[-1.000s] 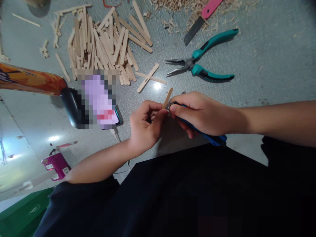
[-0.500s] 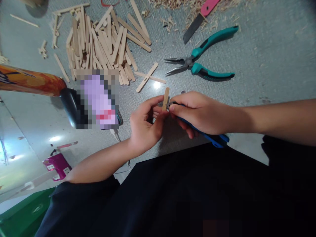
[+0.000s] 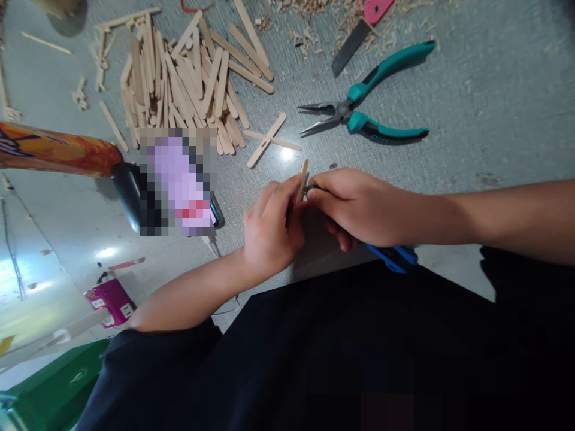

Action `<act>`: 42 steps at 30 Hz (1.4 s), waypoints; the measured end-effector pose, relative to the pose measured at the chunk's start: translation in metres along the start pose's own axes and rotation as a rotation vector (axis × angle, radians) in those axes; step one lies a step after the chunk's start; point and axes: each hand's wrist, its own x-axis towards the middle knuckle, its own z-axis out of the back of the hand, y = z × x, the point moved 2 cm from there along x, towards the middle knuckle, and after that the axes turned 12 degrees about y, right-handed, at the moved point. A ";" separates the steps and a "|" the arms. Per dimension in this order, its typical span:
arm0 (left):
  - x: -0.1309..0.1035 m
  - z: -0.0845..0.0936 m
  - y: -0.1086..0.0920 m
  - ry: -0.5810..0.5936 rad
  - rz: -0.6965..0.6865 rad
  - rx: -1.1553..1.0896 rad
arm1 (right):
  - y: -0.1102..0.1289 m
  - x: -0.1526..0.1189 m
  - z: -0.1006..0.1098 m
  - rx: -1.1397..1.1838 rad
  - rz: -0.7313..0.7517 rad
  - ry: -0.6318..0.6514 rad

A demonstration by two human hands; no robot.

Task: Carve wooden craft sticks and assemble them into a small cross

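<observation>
Between the fingers of my left hand (image 3: 275,224) is a wooden craft stick (image 3: 304,173), its upper end poking out. My right hand (image 3: 354,200) is wrapped round blue-handled pliers (image 3: 395,257); their small dark jaws meet the stick's right edge by my left fingertips. How far the jaws bite is too small to tell. Just beyond my hands, two craft sticks (image 3: 267,140) lie crossed on the table, one with a small slot at its middle. Teal-handled needle-nose pliers (image 3: 344,112) rest with jaws apart farther off.
A heap of craft sticks (image 3: 179,78) covers the far left. Behind the teal pliers lie a pink-handled blade (image 3: 353,45) and wood shavings (image 3: 305,9). A phone (image 3: 179,185), an orange can (image 3: 58,149) and a magenta power socket (image 3: 112,302) are at left.
The stick has turned to show its narrow edge. My left fingers have closed further round it, and that hand has shifted slightly right. My right hand stays nearly in place with the pliers.
</observation>
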 end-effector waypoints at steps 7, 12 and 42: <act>-0.002 -0.001 0.004 0.015 0.003 0.061 | 0.000 0.001 0.000 -0.017 -0.059 0.035; -0.002 0.001 0.005 0.008 -0.009 -0.029 | 0.007 0.002 0.002 0.002 -0.083 0.052; 0.004 0.002 0.009 0.000 0.230 -0.835 | 0.013 0.002 0.014 0.084 0.163 0.151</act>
